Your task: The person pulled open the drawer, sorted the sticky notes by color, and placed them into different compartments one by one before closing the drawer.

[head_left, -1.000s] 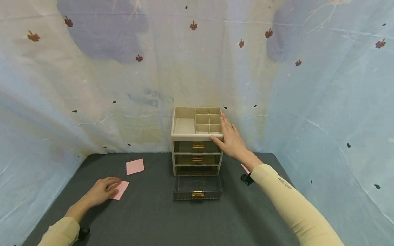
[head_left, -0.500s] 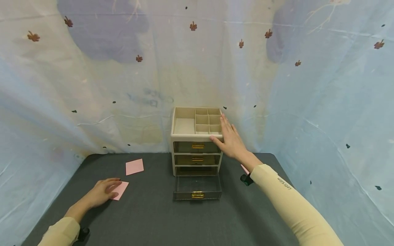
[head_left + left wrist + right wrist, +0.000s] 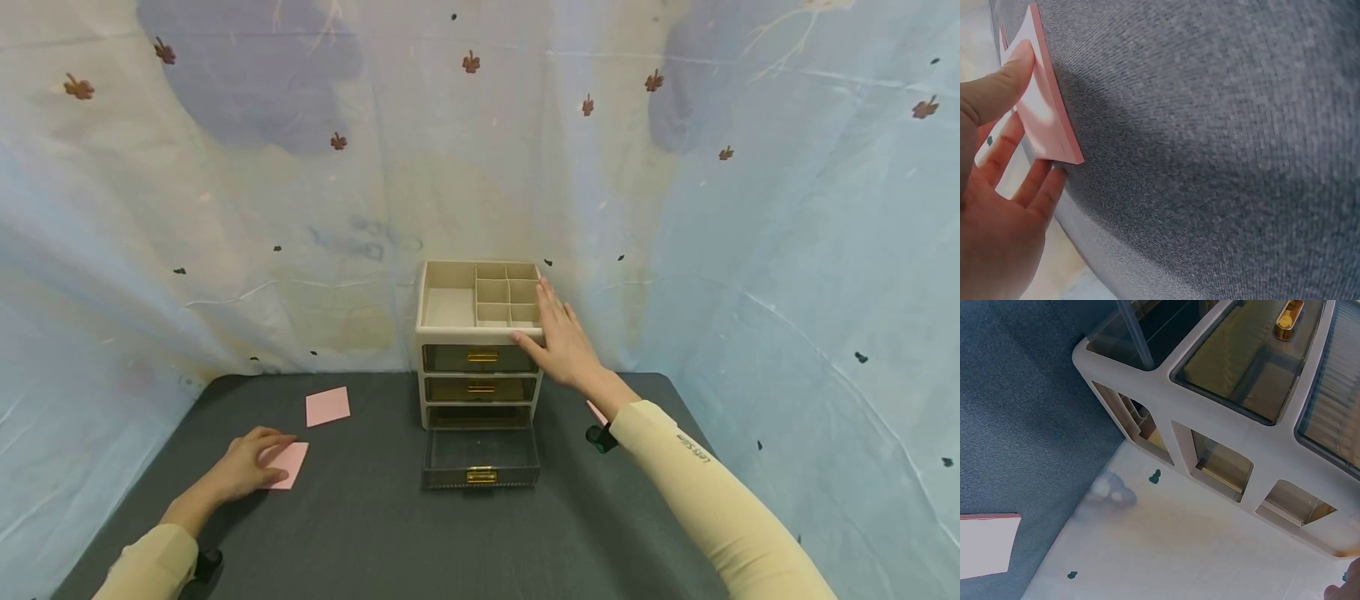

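My left hand [image 3: 242, 468] grips a pink sticky-note pad [image 3: 291, 463] on the left of the dark table. In the left wrist view the thumb lies on the face of the pad [image 3: 1044, 119], and the fingers are at its edges. My right hand [image 3: 564, 343] rests with extended fingers along the right upper side of a cream desktop drawer organizer [image 3: 480, 335]; the right wrist view catches only a bit of a finger. The organizer's bottom clear drawer [image 3: 480, 450] is pulled out and looks empty. Its two upper drawers are pushed in.
Farther back on the left lies another pink sticky-note pad [image 3: 327, 406]. A third pink pad [image 3: 597, 412] lies right of the organizer, partly hidden by my right wrist. A patterned curtain [image 3: 480, 167] hangs behind the dark table [image 3: 375, 533].
My left hand and the sticky-note pad have shifted slightly left. The right hand, the organizer and its pulled-out drawer stay as they were.
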Motion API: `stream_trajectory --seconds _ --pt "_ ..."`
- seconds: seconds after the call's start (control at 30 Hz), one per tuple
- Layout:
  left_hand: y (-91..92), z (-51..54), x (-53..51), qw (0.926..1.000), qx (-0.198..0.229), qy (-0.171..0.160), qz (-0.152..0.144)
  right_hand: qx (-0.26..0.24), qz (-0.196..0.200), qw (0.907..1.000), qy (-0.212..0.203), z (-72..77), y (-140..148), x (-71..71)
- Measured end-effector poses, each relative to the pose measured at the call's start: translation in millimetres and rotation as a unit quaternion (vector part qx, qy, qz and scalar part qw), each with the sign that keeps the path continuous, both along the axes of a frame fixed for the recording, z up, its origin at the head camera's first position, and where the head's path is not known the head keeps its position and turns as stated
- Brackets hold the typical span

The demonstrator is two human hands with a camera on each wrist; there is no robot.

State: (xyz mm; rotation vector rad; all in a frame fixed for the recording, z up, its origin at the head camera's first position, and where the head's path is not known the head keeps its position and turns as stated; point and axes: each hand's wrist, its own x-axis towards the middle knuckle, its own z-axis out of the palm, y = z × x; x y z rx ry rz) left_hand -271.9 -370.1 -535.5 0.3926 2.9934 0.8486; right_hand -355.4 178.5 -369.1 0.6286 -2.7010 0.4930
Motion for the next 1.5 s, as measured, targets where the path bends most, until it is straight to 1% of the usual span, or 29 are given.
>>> stream_trajectory --seconds 0.13,0.3,0.43,0.53,0.63,0.73,0.87,1.0,1.2,1.3,1.37,1.5 --pt "0.9 1.2 1.6 0.9998 -0.008 0.013 0.014 0.002 -0.004 1.0 -0.002 -0.6 -0.2 -0.2" --pt "4.8 6.2 4.1 0.9991 -0.006 0.032 0.026 0.003 -0.006 1.0 -0.002 -0.8 -0.1 -0.1" --pt "8.3 8.6 5.0 0.9979 -0.017 0.047 0.042 0.004 -0.005 1.0 -0.002 -0.2 -0.4 -0.2" --pt "9.9 8.4 6.2 0.9962 -0.021 0.073 0.043 0.005 -0.004 1.0 -0.002 0.0 -0.7 -0.2" --pt "11.1 8.0 7.9 0.9931 -0.019 0.107 0.042 0.005 -0.004 1.0 -0.003 0.3 -0.7 -0.3" --pt "12.2 9.3 9.3 0.9909 -0.01 0.127 0.044 0.003 -0.002 1.0 -0.003 0.5 -0.4 -0.2" --pt "15.0 13.3 12.1 0.9899 0.004 0.134 0.047 -0.001 -0.001 1.0 -0.003 0.8 0.1 0.1" --pt "18.9 17.2 15.7 0.9886 0.008 0.141 0.054 -0.004 0.002 1.0 -0.004 0.8 0.7 0.3" --pt "23.8 23.7 19.7 0.9887 0.011 0.132 0.069 -0.005 0.002 1.0 -0.003 -0.4 0.6 0.7" --pt "27.3 27.6 22.6 0.988 0.015 0.134 0.076 -0.007 0.002 1.0 -0.005 -0.7 0.4 0.5" --pt "30.8 30.0 25.6 0.9862 0.02 0.143 0.08 -0.007 0.001 1.0 -0.005 -0.7 0.3 0.4" --pt "38.1 33.3 29.6 0.9799 0.034 0.176 0.086 -0.005 0.0 1.0 -0.005 -0.7 0.0 0.3"
